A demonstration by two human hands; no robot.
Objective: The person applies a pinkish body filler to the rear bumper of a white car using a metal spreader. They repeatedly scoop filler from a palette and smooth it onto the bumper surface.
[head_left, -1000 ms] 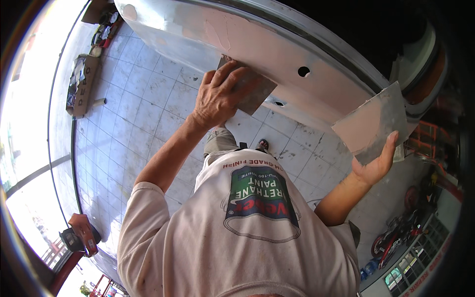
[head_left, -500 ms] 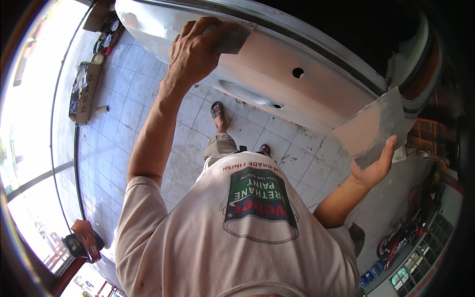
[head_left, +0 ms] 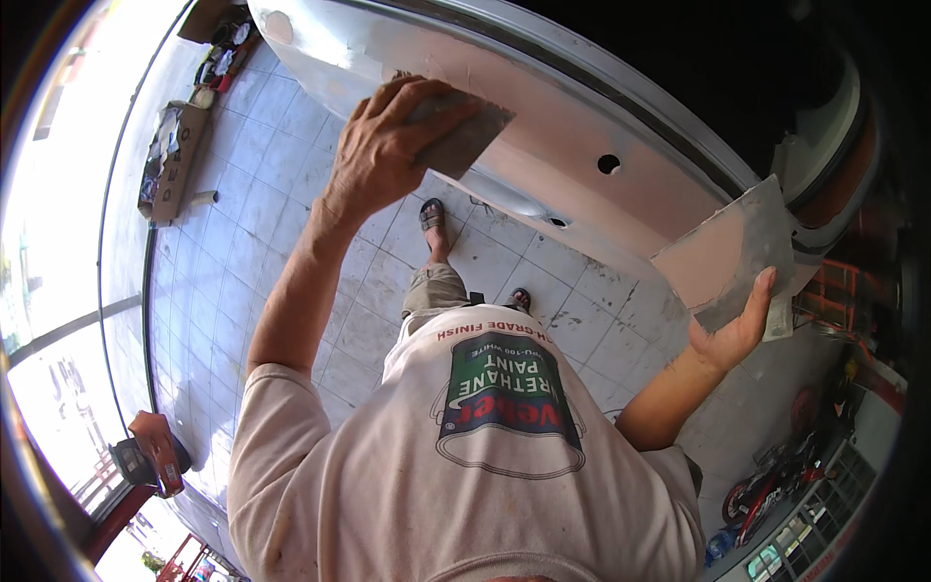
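A car door panel (head_left: 543,126) runs across the far side, coated with pinkish body filler over white and grey patches. My left hand (head_left: 380,150) grips a thin grey putty spreader (head_left: 467,136), fingers spread over its face, at the left part of the panel. Whether the spreader's edge touches the filler I cannot tell. To the right, my right hand (head_left: 732,325) supports a flat grey mixing board (head_left: 713,247) with a broad layer of pink filler on it. The thumb lies over the board's near edge; the other fingers are hidden beneath.
A round dark hole (head_left: 608,164) and a smaller opening mark the panel. An open cardboard box (head_left: 181,160) stands on the tiled floor (head_left: 247,209) at the left. A red motorcycle (head_left: 771,490) is at the lower right, an orange metal frame (head_left: 836,296) farther up.
My left hand and the spreader have moved nearer to me and slightly right along the panel. The view has shifted a little; my right hand still holds the board in about the same place.
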